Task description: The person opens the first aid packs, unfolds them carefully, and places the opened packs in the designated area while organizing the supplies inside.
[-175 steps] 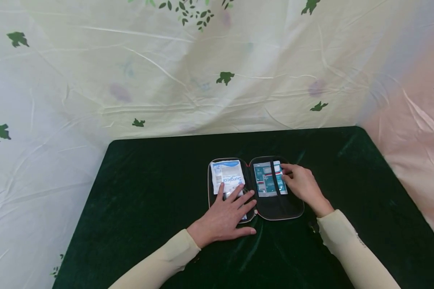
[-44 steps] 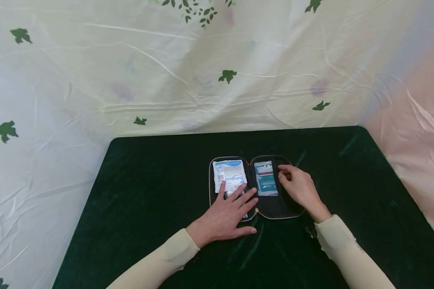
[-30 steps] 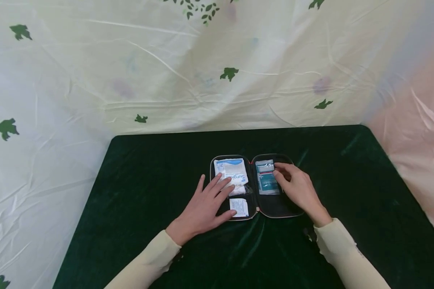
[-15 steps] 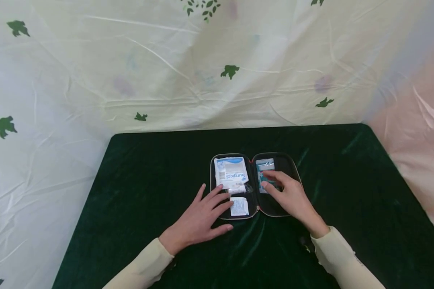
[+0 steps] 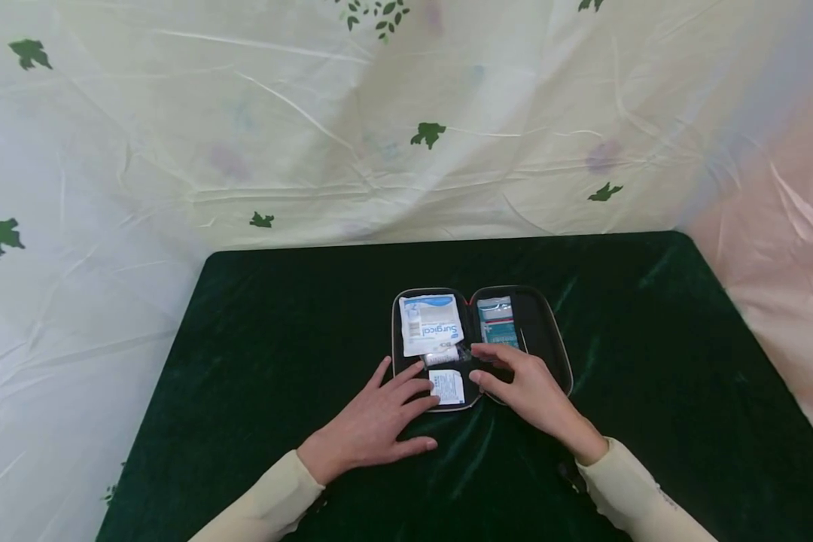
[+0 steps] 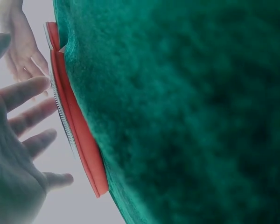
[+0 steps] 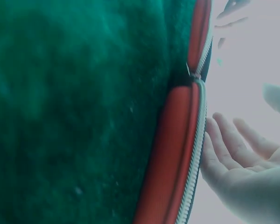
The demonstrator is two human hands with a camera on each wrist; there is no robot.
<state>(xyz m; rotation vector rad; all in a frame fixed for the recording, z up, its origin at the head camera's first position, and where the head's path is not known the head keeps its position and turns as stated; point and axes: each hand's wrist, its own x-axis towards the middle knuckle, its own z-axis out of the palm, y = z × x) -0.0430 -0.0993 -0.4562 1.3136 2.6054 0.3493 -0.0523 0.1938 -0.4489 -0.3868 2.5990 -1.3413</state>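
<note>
A small zippered first-aid case lies unfolded, its lining black; the wrist views show a red outside. In its left half are a white-and-blue "Surgical" packet, a clear-wrapped white roll and a small white packet. A teal packet lies in the right half, its lower end hidden by my right hand. That hand hovers over the fold, thumb and index apart, nothing visible between them. My left hand spreads its fingers at the left half's near corner; contact is unclear.
A dark green velvet cloth covers the table under the case. Behind and beside the table hangs a pale curtain with green bird and leaf prints.
Earlier, a strap crossed teal packets filling more of the right half; now a narrower teal area shows. My left hand has drawn back left; my right hand has moved left and nearer me.
</note>
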